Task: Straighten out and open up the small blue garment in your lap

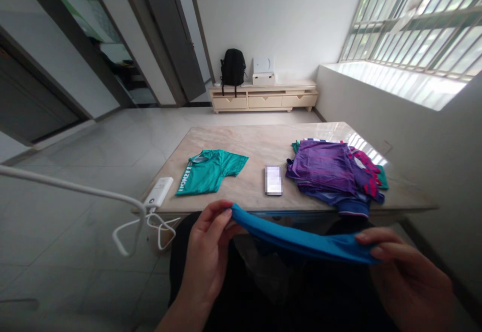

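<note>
A blue piece of clothing (293,232) is stretched between my two hands, above my lap and in front of the table's near edge. My left hand (211,241) pinches its left end between thumb and fingers. At the other end, my right hand (406,261) grips the cloth the same way. What kind of garment it is cannot be made out. On the table (256,143) beyond lies a folded teal shirt (209,171) with white lettering, left of the middle. Several garments, with a purple shirt (324,163) on top, form a pile on the right.
A phone (273,180) lies on the table between the teal shirt and the pile. At the left corner sits a white power bank (159,192) with a cable (163,229) hanging down. A backpack (233,68) and a white box (263,73) stand on a low cabinet (265,101).
</note>
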Demonstrator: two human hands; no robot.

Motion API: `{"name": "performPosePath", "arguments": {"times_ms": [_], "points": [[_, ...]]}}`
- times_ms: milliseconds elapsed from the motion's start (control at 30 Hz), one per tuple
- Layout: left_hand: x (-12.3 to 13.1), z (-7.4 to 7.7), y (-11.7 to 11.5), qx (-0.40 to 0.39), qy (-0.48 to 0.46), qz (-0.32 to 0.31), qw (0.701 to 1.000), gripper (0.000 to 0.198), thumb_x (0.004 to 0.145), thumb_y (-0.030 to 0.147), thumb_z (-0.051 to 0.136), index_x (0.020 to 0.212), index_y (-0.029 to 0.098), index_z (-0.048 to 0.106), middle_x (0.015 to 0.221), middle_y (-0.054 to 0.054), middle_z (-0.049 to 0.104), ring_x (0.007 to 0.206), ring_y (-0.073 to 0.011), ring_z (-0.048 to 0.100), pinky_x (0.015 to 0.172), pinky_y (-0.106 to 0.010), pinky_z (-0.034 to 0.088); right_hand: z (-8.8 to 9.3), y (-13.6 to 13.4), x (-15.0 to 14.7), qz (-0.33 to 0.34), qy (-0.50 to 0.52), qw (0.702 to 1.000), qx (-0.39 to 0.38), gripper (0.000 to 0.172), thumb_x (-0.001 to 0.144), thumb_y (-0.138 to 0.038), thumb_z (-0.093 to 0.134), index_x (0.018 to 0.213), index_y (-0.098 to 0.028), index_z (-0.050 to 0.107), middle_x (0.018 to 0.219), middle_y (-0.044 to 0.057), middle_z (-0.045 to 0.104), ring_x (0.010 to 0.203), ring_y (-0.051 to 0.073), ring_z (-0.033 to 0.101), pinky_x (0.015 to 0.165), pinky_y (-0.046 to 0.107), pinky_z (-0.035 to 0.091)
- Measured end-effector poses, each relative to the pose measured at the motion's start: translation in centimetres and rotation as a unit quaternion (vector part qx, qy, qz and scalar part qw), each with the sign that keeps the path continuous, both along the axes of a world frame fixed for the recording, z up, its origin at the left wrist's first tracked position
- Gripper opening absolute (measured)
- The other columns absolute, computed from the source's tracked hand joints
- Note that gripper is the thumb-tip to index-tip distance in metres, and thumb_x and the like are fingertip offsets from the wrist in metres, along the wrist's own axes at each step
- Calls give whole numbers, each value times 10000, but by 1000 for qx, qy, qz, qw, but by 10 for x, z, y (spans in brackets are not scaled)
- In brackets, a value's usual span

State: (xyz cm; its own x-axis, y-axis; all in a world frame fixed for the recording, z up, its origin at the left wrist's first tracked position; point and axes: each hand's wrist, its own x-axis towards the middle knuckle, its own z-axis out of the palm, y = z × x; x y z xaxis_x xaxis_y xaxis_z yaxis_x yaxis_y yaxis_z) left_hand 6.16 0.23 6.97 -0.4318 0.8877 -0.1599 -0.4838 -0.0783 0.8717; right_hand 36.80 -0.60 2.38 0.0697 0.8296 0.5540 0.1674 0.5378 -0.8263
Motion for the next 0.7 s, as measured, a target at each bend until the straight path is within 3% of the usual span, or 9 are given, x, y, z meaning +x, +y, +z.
{"name": "performPosePath", "arguments": {"times_ms": [167, 333, 433, 533, 633, 700], "points": [[14, 1, -7, 30, 15, -63, 997, 152, 810, 268, 787, 914, 186, 714, 830, 9, 647, 689, -94, 559, 604, -163, 490, 6, 8, -9, 83, 2, 996, -12, 120, 950, -154, 650, 935, -248, 724, 996, 59, 695, 914, 181, 676, 689, 227, 574], [30, -6, -20, 60, 116, -189, 973, 119, 947, 259, 648, 1057, 217, 638, 904, 4, 623, 730, -99, 509, 639, -169, 447, 12, 12, -26, 157, 18, 985, -75, 155, 970, -178, 627, 954, -254, 761, 961, 44, 625, 736, 128, 637, 575, 195, 541], [39, -5, -26, 71, 180, -286, 938, 226, 1032, 274, 524, 1258, 275, 530, 952, 8, 590, 736, -98, 499, 666, -185, 445, 15, 9, -39, 185, 24, 975, -120, 166, 974, -206, 629, 971, -266, 783, 941, 34, 637, 670, 109, 622, 542, 184, 521], [44, 0, -30, 80, 283, -354, 888, 393, 1057, 263, 452, 1442, 311, 388, 1006, -14, 579, 766, -116, 525, 681, -216, 459, 21, 8, -50, 176, -12, 976, -130, 139, 940, -218, 687, 992, -283, 798, 913, 31, 709, 739, 143, 685, 608, 192, 545], [45, 3, -30, 121, 376, -377, 838, 557, 1028, 178, 444, 1537, 322, 269, 1007, -20, 595, 792, -133, 569, 722, -244, 485, 26, 7, -57, 170, -39, 977, -123, 110, 904, -206, 736, 961, -278, 798, 880, 25, 750, 816, 174, 718, 711, 221, 562], [44, 3, -29, 147, 413, -367, 821, 644, 1004, 129, 446, 1569, 329, 210, 1010, -18, 610, 838, -143, 606, 800, -266, 505, 26, 7, -58, 175, -33, 977, -115, 93, 903, -194, 735, 925, -266, 791, 865, 25, 748, 809, 176, 715, 722, 236, 559]]}}
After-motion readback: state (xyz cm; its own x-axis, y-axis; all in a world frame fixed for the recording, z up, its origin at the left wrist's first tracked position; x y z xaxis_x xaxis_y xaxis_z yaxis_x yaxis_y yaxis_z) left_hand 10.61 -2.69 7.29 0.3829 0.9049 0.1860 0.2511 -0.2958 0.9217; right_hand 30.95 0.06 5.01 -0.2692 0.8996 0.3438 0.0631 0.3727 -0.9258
